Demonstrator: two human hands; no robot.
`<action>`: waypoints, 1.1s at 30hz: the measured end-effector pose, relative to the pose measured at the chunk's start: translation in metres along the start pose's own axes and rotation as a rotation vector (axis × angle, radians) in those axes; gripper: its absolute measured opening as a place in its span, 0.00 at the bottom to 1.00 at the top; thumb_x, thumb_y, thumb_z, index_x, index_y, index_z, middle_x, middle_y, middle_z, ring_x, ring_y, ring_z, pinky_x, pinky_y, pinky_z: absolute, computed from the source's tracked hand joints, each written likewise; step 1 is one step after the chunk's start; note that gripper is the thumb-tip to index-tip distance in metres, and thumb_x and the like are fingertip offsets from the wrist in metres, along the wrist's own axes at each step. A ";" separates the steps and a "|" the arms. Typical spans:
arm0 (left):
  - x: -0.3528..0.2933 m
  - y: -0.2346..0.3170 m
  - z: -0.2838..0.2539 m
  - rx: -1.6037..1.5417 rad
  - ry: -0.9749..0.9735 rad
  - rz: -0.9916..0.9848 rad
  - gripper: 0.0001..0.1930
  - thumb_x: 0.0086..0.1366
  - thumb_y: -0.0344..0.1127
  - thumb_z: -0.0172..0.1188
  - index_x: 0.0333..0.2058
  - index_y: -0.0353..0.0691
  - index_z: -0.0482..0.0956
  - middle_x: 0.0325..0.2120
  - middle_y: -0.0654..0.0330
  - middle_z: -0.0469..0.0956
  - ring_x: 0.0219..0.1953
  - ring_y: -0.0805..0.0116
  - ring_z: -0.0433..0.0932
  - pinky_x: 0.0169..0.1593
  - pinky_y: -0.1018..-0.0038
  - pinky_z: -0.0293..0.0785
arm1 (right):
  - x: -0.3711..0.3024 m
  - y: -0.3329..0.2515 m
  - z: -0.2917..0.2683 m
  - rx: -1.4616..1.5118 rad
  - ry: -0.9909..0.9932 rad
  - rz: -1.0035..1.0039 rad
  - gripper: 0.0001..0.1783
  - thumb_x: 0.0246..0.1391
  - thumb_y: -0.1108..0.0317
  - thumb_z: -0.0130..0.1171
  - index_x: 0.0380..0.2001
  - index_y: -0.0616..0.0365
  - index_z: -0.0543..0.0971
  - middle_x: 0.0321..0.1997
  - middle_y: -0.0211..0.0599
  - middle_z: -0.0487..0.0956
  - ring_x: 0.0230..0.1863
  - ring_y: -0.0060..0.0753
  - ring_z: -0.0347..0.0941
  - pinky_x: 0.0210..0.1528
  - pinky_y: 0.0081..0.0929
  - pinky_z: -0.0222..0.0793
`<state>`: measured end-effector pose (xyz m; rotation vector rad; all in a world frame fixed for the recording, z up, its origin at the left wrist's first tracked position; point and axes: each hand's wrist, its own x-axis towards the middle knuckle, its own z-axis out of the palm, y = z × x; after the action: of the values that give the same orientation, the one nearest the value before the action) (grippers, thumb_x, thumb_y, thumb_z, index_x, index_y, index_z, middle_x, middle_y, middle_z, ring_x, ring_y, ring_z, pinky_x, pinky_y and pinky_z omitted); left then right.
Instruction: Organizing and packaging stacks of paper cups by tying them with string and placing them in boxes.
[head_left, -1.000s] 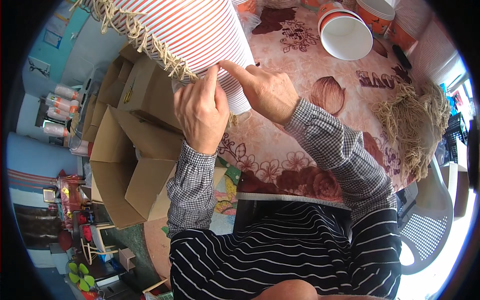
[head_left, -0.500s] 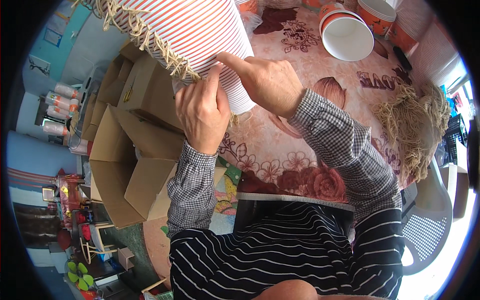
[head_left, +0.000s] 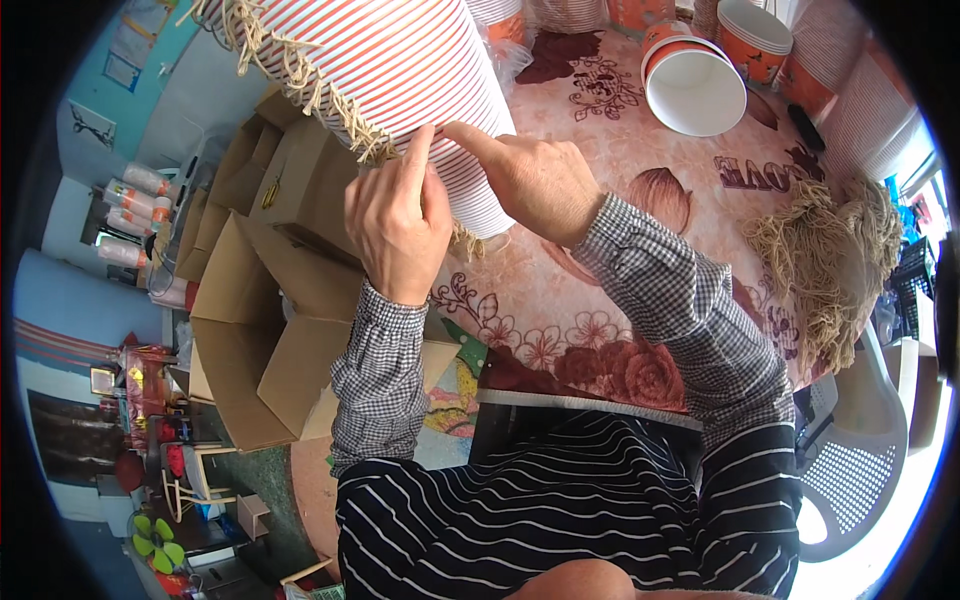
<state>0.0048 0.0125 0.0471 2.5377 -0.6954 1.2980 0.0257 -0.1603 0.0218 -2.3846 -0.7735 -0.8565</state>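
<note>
A long stack of nested paper tubs with white and orange-red rims slants across the top of the head view. Short loops of tan twine run along its left side. My left hand is against the lower left of the stack, its index finger extended to the rims and the other fingers curled. On the right, my right hand is closed at the stack, with its index finger bent in to meet the left fingertip. What lies between the fingertips is too small or hidden to make out.
Opened cardboard boxes stand at left. On the flowered tablecloth, a tan twine bundle lies at right, and white-lined tubs sit at the back. A grey perforated chair is at lower right.
Both index fingertips have come together on the rims, the right one no longer reaching over as far left. The stack sits slightly lower and further right in the view.
</note>
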 end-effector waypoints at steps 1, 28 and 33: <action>0.000 0.000 0.000 0.004 0.003 0.004 0.20 0.61 0.26 0.57 0.53 0.43 0.78 0.37 0.59 0.83 0.36 0.61 0.80 0.44 0.64 0.71 | 0.000 0.000 0.000 -0.004 0.007 0.000 0.29 0.54 0.73 0.53 0.61 0.44 0.67 0.26 0.36 0.81 0.22 0.36 0.80 0.20 0.32 0.75; -0.002 -0.012 -0.008 0.218 -0.119 0.192 0.24 0.61 0.27 0.57 0.58 0.43 0.75 0.25 0.62 0.74 0.31 0.63 0.75 0.44 0.66 0.69 | -0.007 0.015 0.011 0.034 0.014 -0.057 0.38 0.52 0.73 0.56 0.67 0.40 0.61 0.21 0.30 0.75 0.19 0.27 0.75 0.19 0.26 0.73; 0.001 -0.014 -0.009 0.229 -0.117 0.201 0.24 0.62 0.27 0.57 0.58 0.44 0.74 0.24 0.62 0.73 0.30 0.64 0.74 0.43 0.65 0.69 | -0.008 0.020 0.020 -0.001 0.054 -0.097 0.40 0.52 0.74 0.55 0.68 0.39 0.59 0.20 0.29 0.74 0.18 0.26 0.74 0.19 0.25 0.73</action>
<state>0.0062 0.0279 0.0534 2.8063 -0.8934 1.3713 0.0419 -0.1657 -0.0020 -2.3308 -0.8739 -0.9559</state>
